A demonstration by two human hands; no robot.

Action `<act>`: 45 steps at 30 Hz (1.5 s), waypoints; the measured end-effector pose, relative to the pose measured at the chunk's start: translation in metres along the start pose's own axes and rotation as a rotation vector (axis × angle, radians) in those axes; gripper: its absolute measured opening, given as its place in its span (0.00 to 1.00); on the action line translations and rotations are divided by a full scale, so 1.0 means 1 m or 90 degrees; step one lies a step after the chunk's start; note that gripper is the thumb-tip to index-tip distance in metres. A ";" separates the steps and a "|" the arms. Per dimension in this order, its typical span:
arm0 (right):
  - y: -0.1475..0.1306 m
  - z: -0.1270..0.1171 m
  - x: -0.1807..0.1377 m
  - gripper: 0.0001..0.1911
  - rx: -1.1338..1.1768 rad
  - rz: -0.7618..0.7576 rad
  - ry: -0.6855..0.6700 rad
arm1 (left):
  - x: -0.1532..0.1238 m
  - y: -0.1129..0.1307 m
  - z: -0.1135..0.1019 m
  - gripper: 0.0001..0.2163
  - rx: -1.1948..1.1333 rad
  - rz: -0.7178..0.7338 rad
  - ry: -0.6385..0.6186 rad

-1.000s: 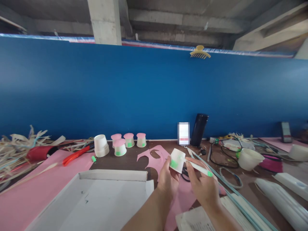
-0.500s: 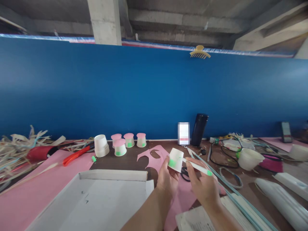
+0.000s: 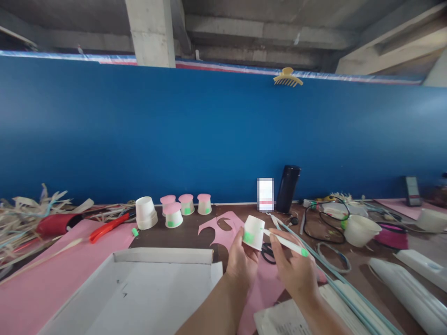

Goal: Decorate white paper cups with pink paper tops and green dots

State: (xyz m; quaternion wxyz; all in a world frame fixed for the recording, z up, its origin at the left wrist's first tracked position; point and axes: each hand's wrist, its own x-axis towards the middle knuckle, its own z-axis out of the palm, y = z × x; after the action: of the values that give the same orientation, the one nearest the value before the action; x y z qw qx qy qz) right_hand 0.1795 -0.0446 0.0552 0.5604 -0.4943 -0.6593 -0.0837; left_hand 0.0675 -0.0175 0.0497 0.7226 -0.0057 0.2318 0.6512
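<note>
My left hand (image 3: 242, 260) is closed round a white paper cup (image 3: 254, 231), which is tilted and has a green patch coloured on its side. In my right hand (image 3: 296, 272) is a white marker (image 3: 288, 244) with a green end; its tip meets the cup's right side. The small green marker cap (image 3: 135, 231) lies on the table to the left. Behind it to the right stand several upturned cups (image 3: 173, 218) with pink paper discs on top and green patches. Below the held cup, black scissor handles (image 3: 267, 252) show partly, on cut pink paper (image 3: 223, 230).
A white box lid (image 3: 164, 255) fills the front left, beside a pink sheet (image 3: 80, 251) with red-handled pliers (image 3: 108, 228). Stacked white cups (image 3: 145, 213) stand behind. A black bottle (image 3: 289, 188) and a phone (image 3: 266, 195) lean at the blue partition (image 3: 209, 130). Cables (image 3: 307, 228) lie right.
The view has shifted very slightly. Both hands keep their hold on the cup and the marker, with the marker tip still at the cup's side.
</note>
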 end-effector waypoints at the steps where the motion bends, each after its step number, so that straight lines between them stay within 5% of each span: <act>1: -0.001 0.000 0.000 0.11 0.008 -0.007 0.011 | 0.000 0.001 0.001 0.09 0.000 -0.003 0.007; 45: -0.002 0.003 -0.001 0.11 -0.019 0.011 -0.028 | 0.009 -0.005 -0.009 0.10 0.015 0.007 -0.026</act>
State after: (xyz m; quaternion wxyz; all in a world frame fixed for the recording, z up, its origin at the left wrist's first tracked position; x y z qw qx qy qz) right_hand 0.1764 -0.0444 0.0542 0.5390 -0.5099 -0.6659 -0.0773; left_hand 0.0697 -0.0124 0.0374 0.7234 0.0176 0.2248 0.6525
